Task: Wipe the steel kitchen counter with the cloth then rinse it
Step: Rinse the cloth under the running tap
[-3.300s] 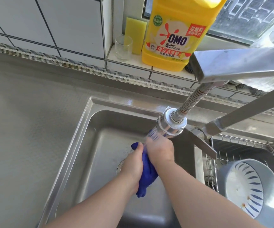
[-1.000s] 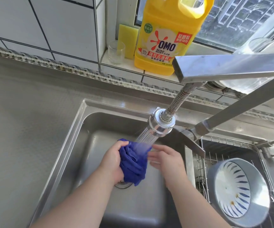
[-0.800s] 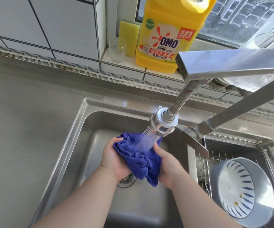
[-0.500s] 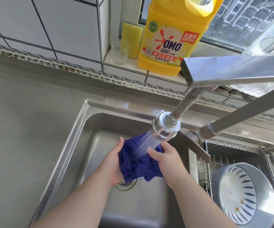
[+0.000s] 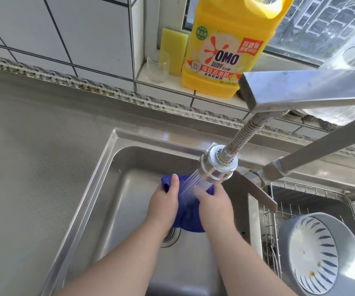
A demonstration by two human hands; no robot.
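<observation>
The blue cloth (image 5: 186, 212) is held between the left hand (image 5: 164, 205) and the right hand (image 5: 214, 205), low over the sink (image 5: 108, 189). The left hand is wrapped around the cloth's left side, with the thumb laid up along it. The right hand is pressed against the cloth's right side, and its fingers look curled onto it, though they are blurred by the water. The drain (image 5: 171, 237) can be seen just under the left wrist.

Just above the hands, water is sprayed from the round tap head (image 5: 216, 168) right onto the cloth. So the rinsing part seems to be under way.

To the right, a striped bowl (image 5: 319, 256) is lying on its side in a wire rack (image 5: 268, 223). To the left, the steel counter (image 5: 33, 146) is spread out flat. Farther back on the ledge, a glass (image 5: 157, 67), a yellow sponge (image 5: 173, 51) and a big yellow soap bottle (image 5: 229, 50) are lined up.

Water could be splashed back onto the counter if the cloth is lifted too near the tap head. The cloth could be dropped onto the drain if it is held too loosely.
</observation>
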